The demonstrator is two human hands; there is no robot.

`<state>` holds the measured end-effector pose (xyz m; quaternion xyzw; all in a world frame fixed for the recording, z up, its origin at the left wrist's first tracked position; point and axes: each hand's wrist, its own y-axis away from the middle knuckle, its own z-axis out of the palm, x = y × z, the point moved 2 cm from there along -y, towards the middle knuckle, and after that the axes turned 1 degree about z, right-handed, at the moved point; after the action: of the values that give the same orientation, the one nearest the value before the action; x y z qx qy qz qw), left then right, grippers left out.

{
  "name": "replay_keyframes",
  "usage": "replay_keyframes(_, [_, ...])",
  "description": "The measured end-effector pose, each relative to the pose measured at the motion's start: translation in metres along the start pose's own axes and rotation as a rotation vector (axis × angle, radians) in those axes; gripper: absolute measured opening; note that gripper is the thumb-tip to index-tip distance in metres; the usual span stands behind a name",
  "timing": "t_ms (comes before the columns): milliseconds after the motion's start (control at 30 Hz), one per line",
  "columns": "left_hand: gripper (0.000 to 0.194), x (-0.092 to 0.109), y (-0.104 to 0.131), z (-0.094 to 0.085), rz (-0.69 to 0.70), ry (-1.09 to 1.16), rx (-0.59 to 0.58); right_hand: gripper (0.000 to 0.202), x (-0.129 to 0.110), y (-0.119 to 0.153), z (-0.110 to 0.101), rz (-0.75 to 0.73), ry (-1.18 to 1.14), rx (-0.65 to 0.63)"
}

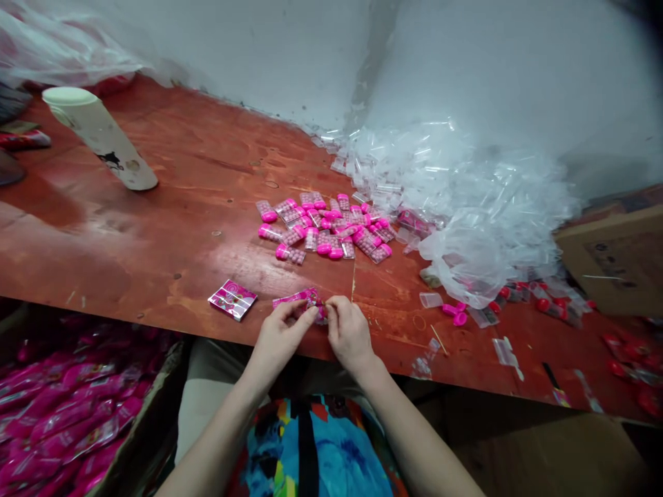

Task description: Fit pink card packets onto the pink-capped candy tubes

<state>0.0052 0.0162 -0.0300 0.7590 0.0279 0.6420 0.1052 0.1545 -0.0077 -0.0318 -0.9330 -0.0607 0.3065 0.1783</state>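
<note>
At the table's front edge, my left hand (282, 336) has its fingers pinched on a pink printed wrapper (299, 297). My right hand (351, 334) is closed at the wrapper's right end, its fingertips together; the two hands almost touch. A flat stack of pink printed packets (233, 299) lies left of my hands. Beyond them spreads a pile of small clear containers with pink caps (331, 228), filled with pink balls.
The red-brown table (197, 228) bears a pale bottle (103, 138) at left and a heap of clear plastic containers (445, 172) at right. Pink caps (456, 313) lie nearby. A box of pink packages (77, 407) stands below left; a cardboard box (616, 259) is at right.
</note>
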Motion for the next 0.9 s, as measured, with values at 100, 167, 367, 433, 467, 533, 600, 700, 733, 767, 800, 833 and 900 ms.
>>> replay_keyframes(100, [0.033, 0.007, 0.003, 0.003, -0.105, 0.248, -0.053, 0.015, -0.007, 0.002, 0.000, 0.033, -0.183, -0.032])
replay_keyframes(167, [0.031, 0.011, 0.006, 0.004, -0.161, 0.352, -0.068, 0.010, -0.008, 0.001, 0.003, 0.202, -0.433, -0.023])
replay_keyframes(367, [0.034, 0.012, 0.011, 0.006, -0.266, 0.470, -0.025, 0.028, -0.010, -0.007, 0.007, 0.546, -1.050, -0.013])
replay_keyframes(433, [0.036, 0.011, 0.011, 0.007, -0.283, 0.481, 0.002, 0.025, -0.011, -0.008, 0.005, 0.540, -1.036, 0.006])
replay_keyframes(467, [0.037, 0.010, 0.010, 0.008, -0.290, 0.485, 0.010, 0.023, -0.012, -0.008, 0.004, 0.530, -1.016, 0.017])
replay_keyframes(533, [0.036, 0.008, 0.009, 0.009, -0.313, 0.495, 0.015, 0.018, -0.013, -0.008, 0.005, 0.506, -0.974, 0.025])
replay_keyframes(600, [0.037, 0.005, 0.008, 0.011, -0.348, 0.503, 0.018, 0.014, -0.014, -0.007, 0.008, 0.484, -0.918, 0.018])
replay_keyframes(700, [0.038, 0.001, 0.005, 0.013, -0.386, 0.510, 0.034, 0.012, -0.014, -0.006, 0.014, 0.447, -0.830, 0.014])
replay_keyframes(733, [0.039, 0.001, 0.003, 0.013, -0.389, 0.511, 0.036, 0.013, -0.013, -0.007, 0.016, 0.428, -0.807, 0.014])
replay_keyframes(767, [0.040, 0.002, 0.002, 0.013, -0.388, 0.513, 0.031, 0.014, -0.013, -0.008, 0.017, 0.406, -0.784, 0.015])
replay_keyframes(800, [0.040, 0.003, 0.001, 0.012, -0.384, 0.517, 0.018, 0.015, -0.013, -0.009, 0.017, 0.379, -0.758, 0.013])
replay_keyframes(833, [0.040, 0.005, 0.000, 0.011, -0.379, 0.522, 0.000, 0.015, -0.013, -0.011, 0.016, 0.348, -0.726, 0.004])
replay_keyframes(900, [0.039, 0.008, -0.003, 0.007, -0.377, 0.539, -0.037, 0.017, -0.012, -0.016, 0.012, 0.271, -0.653, -0.038])
